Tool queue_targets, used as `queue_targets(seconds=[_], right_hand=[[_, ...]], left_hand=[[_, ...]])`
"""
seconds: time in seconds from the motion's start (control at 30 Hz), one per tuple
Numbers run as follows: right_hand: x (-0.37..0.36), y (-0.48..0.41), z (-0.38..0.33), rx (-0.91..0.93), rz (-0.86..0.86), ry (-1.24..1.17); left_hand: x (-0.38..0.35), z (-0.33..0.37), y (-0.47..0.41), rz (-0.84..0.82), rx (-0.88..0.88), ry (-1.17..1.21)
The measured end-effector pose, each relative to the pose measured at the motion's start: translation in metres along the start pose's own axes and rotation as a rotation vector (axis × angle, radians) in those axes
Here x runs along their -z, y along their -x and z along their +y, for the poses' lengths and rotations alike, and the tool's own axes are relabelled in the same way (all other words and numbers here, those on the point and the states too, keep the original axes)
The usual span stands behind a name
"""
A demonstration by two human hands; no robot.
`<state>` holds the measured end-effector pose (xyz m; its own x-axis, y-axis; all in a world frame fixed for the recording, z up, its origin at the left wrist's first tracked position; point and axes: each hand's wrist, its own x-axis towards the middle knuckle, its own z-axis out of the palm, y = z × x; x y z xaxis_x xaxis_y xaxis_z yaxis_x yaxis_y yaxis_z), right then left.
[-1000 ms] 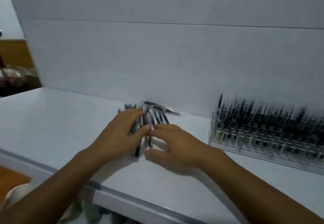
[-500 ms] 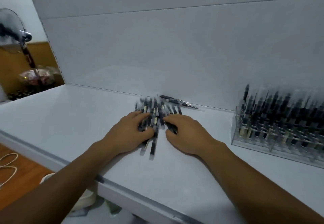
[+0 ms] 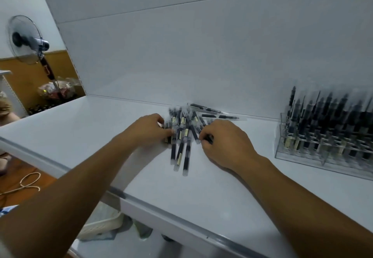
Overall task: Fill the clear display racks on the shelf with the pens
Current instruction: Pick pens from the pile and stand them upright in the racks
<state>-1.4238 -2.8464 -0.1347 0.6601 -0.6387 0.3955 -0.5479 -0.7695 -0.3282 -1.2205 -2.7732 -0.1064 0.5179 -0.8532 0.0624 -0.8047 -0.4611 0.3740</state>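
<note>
Here we are gathering the loose pens (image 3: 182, 136) at mid-frame, our left hand (image 3: 148, 130) and right hand (image 3: 226, 142) each curling fingers onto a side of the pile. The clear rack (image 3: 280, 136) at the right is already looking full where visible, while this pile is waiting. The shelf (image 3: 90, 128) is offering bare room leftward, its front edge crossing the lower frame beneath our forearms.

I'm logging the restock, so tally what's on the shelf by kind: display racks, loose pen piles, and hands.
clear display rack: 1
loose pen pile: 1
hands at the pile: 2, the left hand and the right hand
Total: 4
The single pens overlap and blur too much to count.
</note>
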Motion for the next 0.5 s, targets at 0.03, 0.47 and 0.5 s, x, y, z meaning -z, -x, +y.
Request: queue_targets(seconds=[0.03, 0.47, 0.5], right_hand=[[0.001, 0.000, 0.000, -0.009, -0.002, -0.012], [0.011, 0.005, -0.002, -0.147, -0.076, -0.215], [0.010, 0.005, -0.002, -0.148, -0.079, -0.220]], left_hand=[[0.004, 0.004, -0.006, -0.057, 0.033, -0.046], [0.017, 0.020, -0.029, -0.309, 0.249, 0.222], [0.018, 0.017, -0.029, -0.313, 0.257, 0.239]])
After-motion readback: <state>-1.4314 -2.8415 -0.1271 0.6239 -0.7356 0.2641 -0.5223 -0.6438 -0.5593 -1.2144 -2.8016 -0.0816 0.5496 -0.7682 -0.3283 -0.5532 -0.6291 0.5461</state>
